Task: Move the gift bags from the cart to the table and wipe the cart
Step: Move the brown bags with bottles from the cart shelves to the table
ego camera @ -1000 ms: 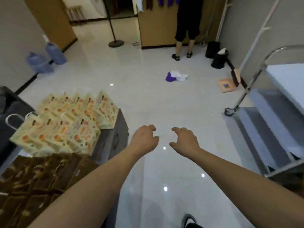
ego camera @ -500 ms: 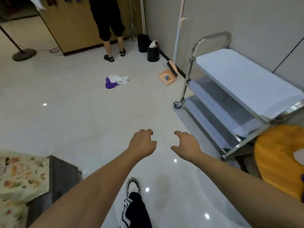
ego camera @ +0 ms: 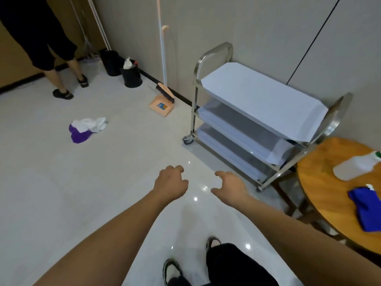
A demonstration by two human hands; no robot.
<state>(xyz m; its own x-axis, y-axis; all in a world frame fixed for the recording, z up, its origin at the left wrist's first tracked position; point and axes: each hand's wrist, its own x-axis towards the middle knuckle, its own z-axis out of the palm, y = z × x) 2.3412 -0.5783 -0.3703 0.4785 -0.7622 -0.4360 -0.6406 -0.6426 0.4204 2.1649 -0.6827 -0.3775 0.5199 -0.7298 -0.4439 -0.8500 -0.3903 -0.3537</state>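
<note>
1. Right now you are holding both hands out over the floor, left hand (ego camera: pixel 170 183) and right hand (ego camera: pixel 230 185) side by side, apart, fingers loosely curled, grasping nothing.
2. The cart (ego camera: pixel 259 106) is standing against the wall ahead on your right, three shelves lined with white sheets, none carrying gift bags.
3. No gift bags are showing in view.
4. The round wooden counter (ego camera: pixel 321 182) is sitting just right of the cart, carrying a blue cloth (ego camera: pixel 366 207) and a white spray bottle (ego camera: pixel 354 168) lying on its side.
5. A dustpan (ego camera: pixel 161 105) and brush are leaning by the wall; another person's legs are standing far left.
</note>
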